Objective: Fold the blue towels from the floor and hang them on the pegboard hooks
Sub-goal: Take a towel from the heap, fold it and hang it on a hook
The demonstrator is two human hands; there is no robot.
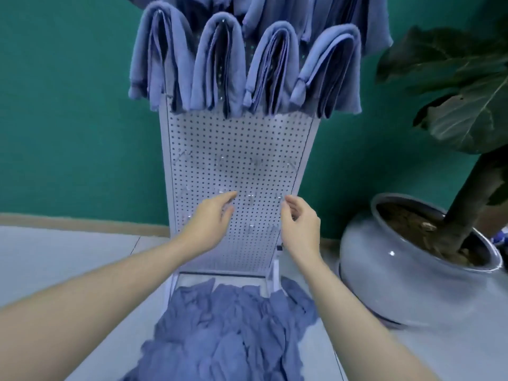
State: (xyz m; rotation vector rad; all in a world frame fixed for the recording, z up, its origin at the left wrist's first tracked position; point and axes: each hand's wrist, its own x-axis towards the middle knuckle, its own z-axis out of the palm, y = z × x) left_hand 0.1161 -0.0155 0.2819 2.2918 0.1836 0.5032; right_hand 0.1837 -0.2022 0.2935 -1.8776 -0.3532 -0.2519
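Towels hung (220, 64): four | floor pile (228, 325): one | left hand (209, 221), right hand (301, 224): loosely spread, empty

Two bare forearms come into view from the bottom edge, and there's no sleeve on either one: both are uncovered from the frame's edge right up to the wrist. No watch, no bracelet, no band at either wrist. The left hand (210, 221) is gloveless, its fingers bare, no ring showing on them. Same story on the right hand (299, 226): bare, unadorned, nails short and unpainted as far as the soft focus allows. Nothing more of the person shows than these two arms.
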